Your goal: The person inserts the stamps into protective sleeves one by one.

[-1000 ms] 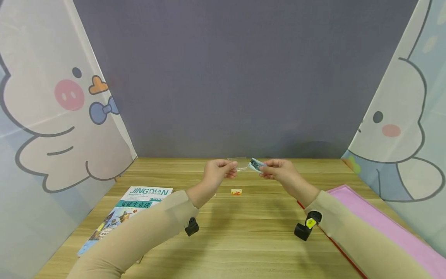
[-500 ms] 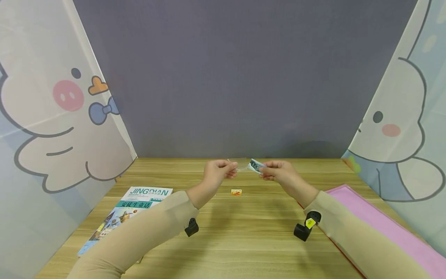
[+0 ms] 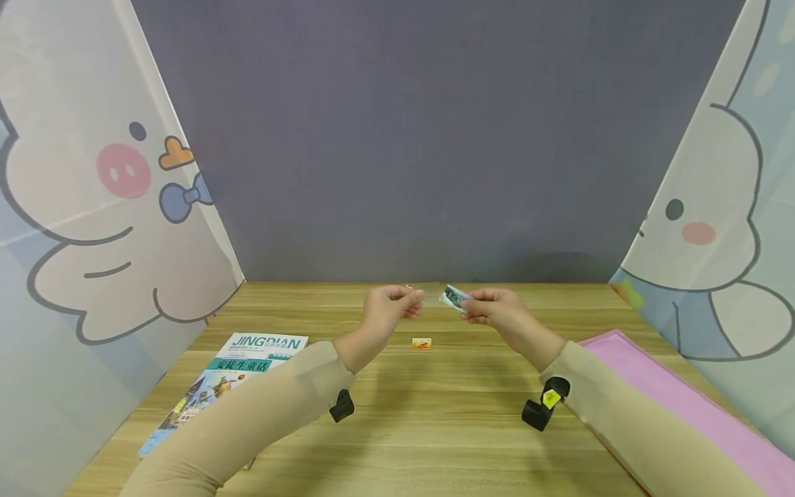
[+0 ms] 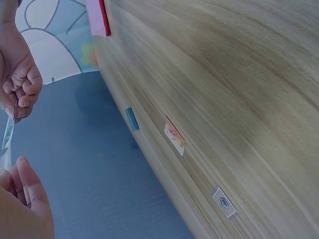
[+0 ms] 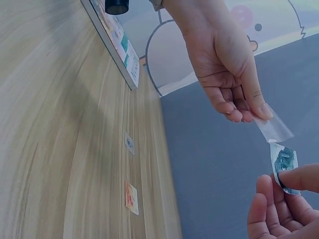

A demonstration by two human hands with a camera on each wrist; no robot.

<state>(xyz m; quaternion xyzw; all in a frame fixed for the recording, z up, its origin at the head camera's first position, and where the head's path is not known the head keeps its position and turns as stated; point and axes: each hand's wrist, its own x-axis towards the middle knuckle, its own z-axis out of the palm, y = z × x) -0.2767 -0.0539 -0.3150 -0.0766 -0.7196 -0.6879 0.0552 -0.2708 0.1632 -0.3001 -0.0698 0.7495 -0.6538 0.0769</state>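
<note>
Above the far part of the table, my left hand pinches a small clear plastic sleeve between thumb and fingers. My right hand pinches a small green-and-white postage stamp with toothed edges, held at a slant. In the right wrist view the stamp's upper corner is right at the sleeve's open end. A red-and-yellow stamp lies flat on the table beneath the hands. The left wrist view also shows a pale stamp with a blue emblem and a small blue-green piece on the wood.
A children's book lies at the left of the wooden table, partly under the left sleeve. A pink flat folder with a red edge lies at the right, partly behind the right forearm. A dark grey panel stands behind the table.
My right hand has shifted slightly left and down, bringing the stamp's corner closer to the clear sleeve. The left hand stays nearly still; the sleeve tilts slightly.
</note>
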